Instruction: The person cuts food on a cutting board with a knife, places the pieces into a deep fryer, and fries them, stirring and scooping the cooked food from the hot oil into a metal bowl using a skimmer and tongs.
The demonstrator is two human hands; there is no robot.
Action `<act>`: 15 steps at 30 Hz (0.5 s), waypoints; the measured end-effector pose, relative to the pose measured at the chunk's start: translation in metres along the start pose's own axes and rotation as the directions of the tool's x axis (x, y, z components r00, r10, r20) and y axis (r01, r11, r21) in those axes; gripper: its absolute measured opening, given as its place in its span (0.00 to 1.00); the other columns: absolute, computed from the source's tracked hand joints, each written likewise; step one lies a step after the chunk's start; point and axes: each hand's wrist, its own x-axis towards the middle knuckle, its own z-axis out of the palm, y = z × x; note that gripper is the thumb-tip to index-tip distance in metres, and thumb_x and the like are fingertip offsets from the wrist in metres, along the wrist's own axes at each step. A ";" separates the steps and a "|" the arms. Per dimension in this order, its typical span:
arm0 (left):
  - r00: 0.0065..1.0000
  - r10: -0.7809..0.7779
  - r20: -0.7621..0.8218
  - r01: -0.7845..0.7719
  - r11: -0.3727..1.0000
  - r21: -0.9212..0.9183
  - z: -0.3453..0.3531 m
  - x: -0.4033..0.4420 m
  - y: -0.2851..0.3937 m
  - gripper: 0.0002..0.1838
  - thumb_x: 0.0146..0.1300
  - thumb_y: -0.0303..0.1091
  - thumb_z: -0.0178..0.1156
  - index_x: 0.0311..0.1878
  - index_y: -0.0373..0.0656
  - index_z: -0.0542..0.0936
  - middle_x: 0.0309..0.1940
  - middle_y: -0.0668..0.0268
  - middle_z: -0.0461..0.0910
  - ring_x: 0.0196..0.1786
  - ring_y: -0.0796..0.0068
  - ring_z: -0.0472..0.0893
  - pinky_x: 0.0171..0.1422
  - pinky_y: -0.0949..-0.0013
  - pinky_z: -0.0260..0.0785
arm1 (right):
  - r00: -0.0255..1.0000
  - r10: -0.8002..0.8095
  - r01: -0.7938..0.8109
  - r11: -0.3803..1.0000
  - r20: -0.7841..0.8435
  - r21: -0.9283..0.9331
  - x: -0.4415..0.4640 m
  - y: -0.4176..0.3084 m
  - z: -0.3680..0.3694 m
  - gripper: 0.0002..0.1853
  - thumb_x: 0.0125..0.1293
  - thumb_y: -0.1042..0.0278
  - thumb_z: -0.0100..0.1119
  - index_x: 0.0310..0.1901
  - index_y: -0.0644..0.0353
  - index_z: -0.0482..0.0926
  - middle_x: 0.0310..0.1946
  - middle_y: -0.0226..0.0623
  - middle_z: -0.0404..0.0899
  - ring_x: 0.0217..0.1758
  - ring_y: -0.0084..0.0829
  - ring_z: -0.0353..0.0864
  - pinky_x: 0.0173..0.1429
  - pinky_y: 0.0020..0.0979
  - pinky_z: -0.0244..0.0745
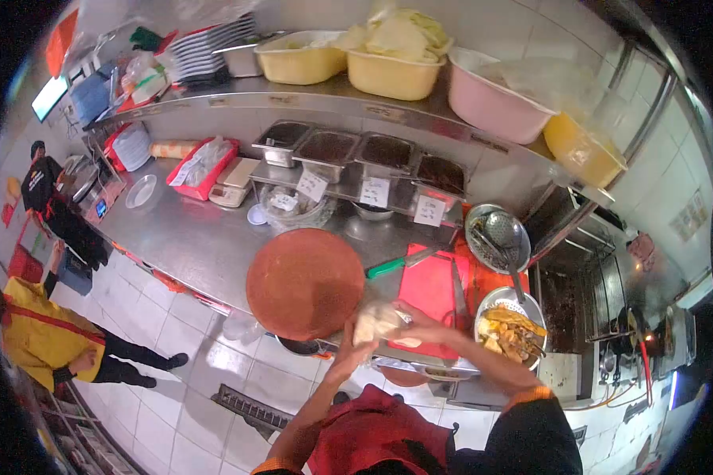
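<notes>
Both hands are closed around a pale, whitish bundle (379,323) that looks like food in clear plastic; its exact kind I cannot make out. My left hand (346,353) grips its near left side, and my right hand (426,327) holds the right side, over the edge of a red cutting board (426,293). Just left of the bundle is a large round brown-orange basin or board (305,281) at the counter's front edge. A green-handled knife (387,267) lies across the board's far left corner. Another long blade (458,293) rests along its right side.
To the right stand a metal bowl of fried-looking food (511,336) and a perforated strainer (501,237). Labelled metal trays (325,148) line the rack behind. Tubs (396,75) fill the overhead shelf. A person in yellow (51,328) and another in black (47,190) are at left.
</notes>
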 end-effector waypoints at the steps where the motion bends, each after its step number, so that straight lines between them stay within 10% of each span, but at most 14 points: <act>1: 0.999 -0.030 0.010 0.031 0.999 -0.043 0.014 0.002 -0.004 0.36 0.61 0.54 0.58 0.65 0.40 0.63 0.58 0.58 0.71 0.61 0.62 0.71 0.67 0.59 0.62 | 0.991 -0.003 0.016 0.995 -0.132 0.094 -0.007 -0.012 0.019 0.37 0.57 0.65 0.68 0.65 0.59 0.58 0.55 0.38 0.69 0.58 0.28 0.69 0.60 0.30 0.69; 6: 0.969 -0.243 0.037 0.212 0.754 -0.622 0.085 0.006 0.027 0.45 0.64 0.73 0.33 0.69 0.42 0.61 0.61 0.64 0.70 0.62 0.71 0.70 0.69 0.64 0.59 | 0.757 0.072 0.178 0.934 -0.649 0.311 -0.028 0.012 0.072 0.41 0.58 0.64 0.68 0.68 0.59 0.54 0.57 0.41 0.68 0.60 0.31 0.69 0.62 0.33 0.68; 10: 0.983 -0.182 -0.018 0.167 0.932 -0.321 0.107 0.032 -0.026 0.38 0.72 0.65 0.28 0.63 0.39 0.66 0.58 0.57 0.68 0.64 0.68 0.65 0.69 0.62 0.57 | 0.750 0.158 0.300 0.784 -0.642 0.543 -0.069 -0.023 0.047 0.39 0.55 0.63 0.71 0.65 0.65 0.61 0.55 0.44 0.70 0.54 0.35 0.75 0.57 0.34 0.71; 13: 0.998 0.023 -0.065 0.004 0.925 0.381 0.117 0.047 -0.028 0.32 0.75 0.56 0.30 0.58 0.36 0.69 0.56 0.51 0.67 0.63 0.70 0.64 0.66 0.63 0.58 | 0.859 0.334 0.165 0.538 -0.389 0.827 -0.076 0.001 0.016 0.37 0.51 0.67 0.74 0.61 0.62 0.65 0.50 0.39 0.75 0.50 0.33 0.77 0.51 0.33 0.75; 15: 0.988 0.141 -0.058 -0.108 0.914 0.392 0.133 0.049 -0.007 0.20 0.74 0.42 0.38 0.54 0.35 0.70 0.52 0.51 0.71 0.57 0.68 0.70 0.61 0.63 0.62 | 0.843 0.304 0.150 0.659 -0.443 0.737 -0.076 -0.001 -0.008 0.35 0.47 0.69 0.75 0.58 0.58 0.67 0.45 0.35 0.78 0.46 0.31 0.79 0.45 0.33 0.77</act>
